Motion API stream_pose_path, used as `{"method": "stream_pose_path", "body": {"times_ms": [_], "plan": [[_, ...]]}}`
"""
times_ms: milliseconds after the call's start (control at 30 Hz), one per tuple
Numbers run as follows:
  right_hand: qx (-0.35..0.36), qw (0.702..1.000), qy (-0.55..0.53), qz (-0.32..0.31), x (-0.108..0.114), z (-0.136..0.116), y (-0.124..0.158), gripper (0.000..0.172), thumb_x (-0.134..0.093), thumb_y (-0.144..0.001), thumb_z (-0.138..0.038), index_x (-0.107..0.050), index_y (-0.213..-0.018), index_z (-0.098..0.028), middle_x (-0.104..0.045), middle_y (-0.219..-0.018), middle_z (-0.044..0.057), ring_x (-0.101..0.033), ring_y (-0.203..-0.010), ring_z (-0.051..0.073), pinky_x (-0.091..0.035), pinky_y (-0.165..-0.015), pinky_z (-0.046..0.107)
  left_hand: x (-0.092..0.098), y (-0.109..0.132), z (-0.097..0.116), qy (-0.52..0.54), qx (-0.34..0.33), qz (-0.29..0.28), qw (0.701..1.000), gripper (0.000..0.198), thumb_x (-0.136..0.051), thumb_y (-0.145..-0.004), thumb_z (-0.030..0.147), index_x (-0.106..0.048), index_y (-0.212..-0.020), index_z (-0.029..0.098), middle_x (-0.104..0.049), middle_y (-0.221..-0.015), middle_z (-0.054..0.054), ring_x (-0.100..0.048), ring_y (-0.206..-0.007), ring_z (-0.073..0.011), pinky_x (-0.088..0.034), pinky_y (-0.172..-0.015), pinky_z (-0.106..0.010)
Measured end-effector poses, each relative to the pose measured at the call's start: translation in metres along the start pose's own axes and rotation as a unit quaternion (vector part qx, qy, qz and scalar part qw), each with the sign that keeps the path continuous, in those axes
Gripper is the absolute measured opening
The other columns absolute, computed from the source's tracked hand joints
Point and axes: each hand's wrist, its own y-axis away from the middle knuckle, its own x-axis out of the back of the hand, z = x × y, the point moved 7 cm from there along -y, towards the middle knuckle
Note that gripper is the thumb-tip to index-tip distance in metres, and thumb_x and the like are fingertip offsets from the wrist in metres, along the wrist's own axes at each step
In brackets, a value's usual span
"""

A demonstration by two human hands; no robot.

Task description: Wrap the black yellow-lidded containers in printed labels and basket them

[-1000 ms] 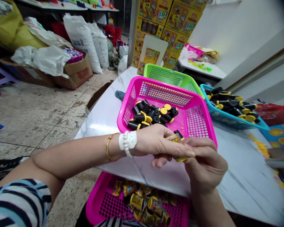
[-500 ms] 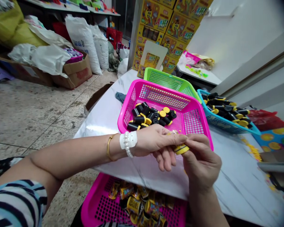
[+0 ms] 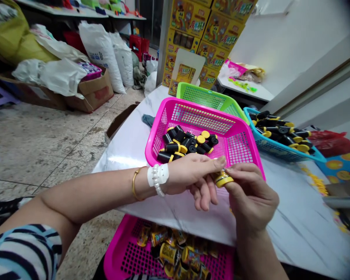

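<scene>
above the near edge of the pink basket [image 3: 242, 149], both hands meet on one small capped cylinder [image 3: 224, 180]. the left hand [image 3: 189, 171] appears to pinch its body, thumb laid along the top and the lower fingers loosely curled; the right hand [image 3: 252, 196] pinches near the yellow cap, thumb against fingertips. gripping both ends probably keeps so small a round thing from rolling. the cap seems smooth plastic, with something shiny and film-like above it, mostly hidden. black cylinders [image 3: 172, 147] with flat yellow caps lie heaped in the basket, presumably for easy reach. below the tabletop [image 3: 297, 210], glossy white with grey marbling, a lower basket [image 3: 113, 249] of perforated plastic holds wrapped cylinders [image 3: 169, 252] in shiny printed yellow, perhaps kept there to separate them from the plain ones.
</scene>
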Motion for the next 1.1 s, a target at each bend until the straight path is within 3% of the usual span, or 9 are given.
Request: {"method": "stream_pose_path", "body": {"times_ms": [133,267,367,467,533,633,733,900,1100], "plan": [[-0.086,0.993,-0.074,-0.029,-0.010,0.009,0.001,0.021,-0.075,-0.089,-0.018,-0.074,-0.109,-0.027,-0.068,-0.131,0.008,-0.068,-0.118,0.023,-0.060,-0.094,0.036,-0.002,0.006,0.008,-0.071,-0.031,0.013,0.997,0.067,-0.070,-0.090,0.057,-0.046,-0.132,0.012,-0.066,-0.058,0.002,-0.061,-0.039,-0.0147,-0.049,-0.038,-0.021],[-0.132,0.984,-0.118,-0.001,-0.014,0.013,0.005,0.019,-0.075,-0.089,-0.015,-0.072,-0.105,-0.026,-0.074,-0.124,0.008,-0.073,-0.112,0.022,-0.064,-0.087,0.032,0.003,0.014,0.017,-0.216,-0.082,0.131,0.964,0.087,-0.069,-0.093,0.043,-0.018,-0.158,0.017,-0.061,-0.058,0.007,-0.056,-0.037,-0.0130,-0.045,-0.039,-0.021],[-0.116,0.987,-0.101,0.054,-0.008,0.012,0.004,0.024,-0.079,-0.084,-0.013,-0.073,-0.104,-0.026,-0.069,-0.123,0.005,-0.070,-0.111,0.018,-0.062,-0.089,0.026,0.008,0.026,0.039,-0.378,-0.221,0.263,0.860,0.071,-0.081,-0.082,0.043,-0.052,-0.140,0.014,-0.059,-0.068,0.003,-0.056,-0.052,-0.0114,-0.046,-0.049,-0.023],[-0.124,0.984,-0.114,0.057,-0.009,0.015,0.002,0.043,-0.083,-0.081,-0.015,-0.070,-0.120,-0.030,-0.066,-0.124,0.004,-0.068,-0.111,0.016,-0.061,-0.089,0.023,0.002,0.037,0.056,-0.487,-0.346,0.300,0.744,0.045,-0.087,-0.075,0.042,-0.070,-0.107,0.015,-0.058,-0.080,-0.002,-0.056,-0.070,-0.0143,-0.051,-0.060,-0.027],[-0.125,0.982,-0.135,0.049,-0.009,0.015,0.002,0.051,-0.083,-0.081,-0.016,-0.067,-0.127,-0.031,-0.068,-0.122,0.005,-0.069,-0.109,0.016,-0.062,-0.087,0.023,0.004,0.037,0.061,-0.496,-0.365,0.283,0.736,0.050,-0.089,-0.073,0.042,-0.069,-0.111,0.015,-0.061,-0.094,-0.006,-0.059,-0.080,-0.0166,-0.054,-0.063,-0.028],[-0.106,0.983,-0.141,0.051,-0.007,0.012,0.002,0.051,-0.084,-0.081,-0.017,-0.068,-0.127,-0.031,-0.069,-0.121,0.005,-0.071,-0.108,0.018,-0.064,-0.090,0.027,0.007,0.033,0.062,-0.462,-0.343,0.240,0.781,0.071,-0.094,-0.066,0.038,-0.064,-0.124,0.011,-0.066,-0.113,-0.013,-0.066,-0.086,-0.0185,-0.060,-0.064,-0.028],[-0.090,0.989,-0.103,0.049,-0.008,0.008,0.002,0.040,-0.078,-0.086,-0.014,-0.073,-0.122,-0.030,-0.069,-0.123,0.005,-0.071,-0.114,0.020,-0.064,-0.094,0.030,0.004,0.034,0.061,-0.440,-0.355,0.235,0.790,0.046,-0.084,-0.079,0.024,-0.070,-0.121,0.011,-0.072,-0.114,-0.015,-0.073,-0.090,-0.0189,-0.064,-0.068,-0.027],[-0.068,0.997,-0.009,0.045,-0.015,0.006,0.004,0.044,-0.072,-0.090,-0.011,-0.072,-0.128,-0.033,-0.070,-0.136,0.003,-0.067,-0.126,0.021,-0.064,-0.099,0.033,-0.002,0.042,0.057,-0.484,-0.429,0.294,0.704,0.027,-0.071,-0.090,0.010,-0.077,-0.115,0.015,-0.077,-0.119,-0.014,-0.073,-0.114,-0.0229,-0.064,-0.096,-0.035],[-0.054,0.989,0.098,0.094,-0.017,0.006,0.012,0.042,-0.072,-0.090,-0.011,-0.073,-0.126,-0.033,-0.071,-0.136,0.001,-0.070,-0.123,0.024,-0.059,-0.109,0.043,-0.005,0.045,0.054,-0.542,-0.455,0.338,0.621,0.018,-0.074,-0.087,0.009,-0.080,-0.105,0.012,-0.076,-0.096,-0.011,-0.075,-0.085,-0.0149,-0.065,-0.076,-0.023]]}}
